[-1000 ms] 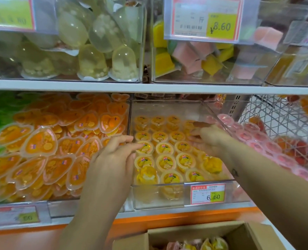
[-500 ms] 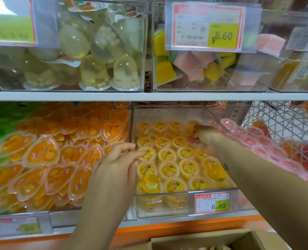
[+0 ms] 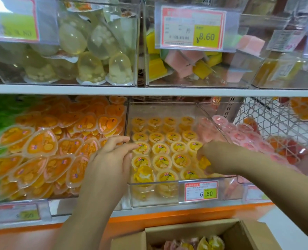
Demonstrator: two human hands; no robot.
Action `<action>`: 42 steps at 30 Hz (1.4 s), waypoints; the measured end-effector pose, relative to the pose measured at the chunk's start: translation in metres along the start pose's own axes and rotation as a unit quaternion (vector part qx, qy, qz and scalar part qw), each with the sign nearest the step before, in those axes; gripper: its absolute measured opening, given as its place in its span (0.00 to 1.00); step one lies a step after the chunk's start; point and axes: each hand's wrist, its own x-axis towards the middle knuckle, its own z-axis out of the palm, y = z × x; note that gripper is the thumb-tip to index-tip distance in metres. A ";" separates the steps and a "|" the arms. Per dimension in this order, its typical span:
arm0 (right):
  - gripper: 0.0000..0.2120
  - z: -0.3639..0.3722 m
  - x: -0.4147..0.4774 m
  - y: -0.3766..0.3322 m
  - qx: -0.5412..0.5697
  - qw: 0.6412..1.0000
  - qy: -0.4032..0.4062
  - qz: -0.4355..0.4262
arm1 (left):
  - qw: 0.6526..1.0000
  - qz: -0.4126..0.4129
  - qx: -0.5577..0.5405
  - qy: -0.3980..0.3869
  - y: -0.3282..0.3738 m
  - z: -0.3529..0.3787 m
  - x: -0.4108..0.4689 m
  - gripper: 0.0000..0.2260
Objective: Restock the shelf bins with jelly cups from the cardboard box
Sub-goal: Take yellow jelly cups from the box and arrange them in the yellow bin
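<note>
Right hand [image 3: 211,154] curls its fingers round a tipped cup [image 3: 204,163], yellow, lying on its side near the front right corner of the clear bin [image 3: 164,110]. Left hand [image 3: 111,159] reaches over the bin's left wall, fingers loosely bent and close together, fingertips at an upright cup in the leftmost column. It holds nothing that I can see.

White shelf board [image 3: 149,90] runs across above both hands. Left of the clear bin, a heap of heart-shaped orange jellies [image 3: 41,147] fills the neighbouring bin. Inside the clear bin, yellow jelly cups [image 3: 178,147] stand lids up in rows from back wall to front wall; one more lies tilted at the front left corner. Pink cups [image 3: 239,134] line the bin to the right.

Cardboard box [image 3: 185,230] sits open below the shelf's orange front edge, with yellow and pink cups inside. Price tag [image 3: 201,191] reading 6.60 hangs on the clear bin's front wall, right end.
</note>
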 end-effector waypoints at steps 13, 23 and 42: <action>0.24 0.006 -0.023 -0.033 0.814 0.544 -0.044 -0.200 | 0.995 0.031 -0.089 -0.029 0.036 -0.012 -0.006 0.13; 0.12 -0.001 -0.029 -0.047 0.756 0.633 0.091 -0.140 | 0.940 -0.081 -0.322 -0.081 0.042 -0.006 -0.008 0.16; 0.05 0.004 -0.023 -0.081 0.796 0.566 0.185 -0.110 | 0.964 -0.098 -0.246 0.023 0.049 -0.001 -0.011 0.05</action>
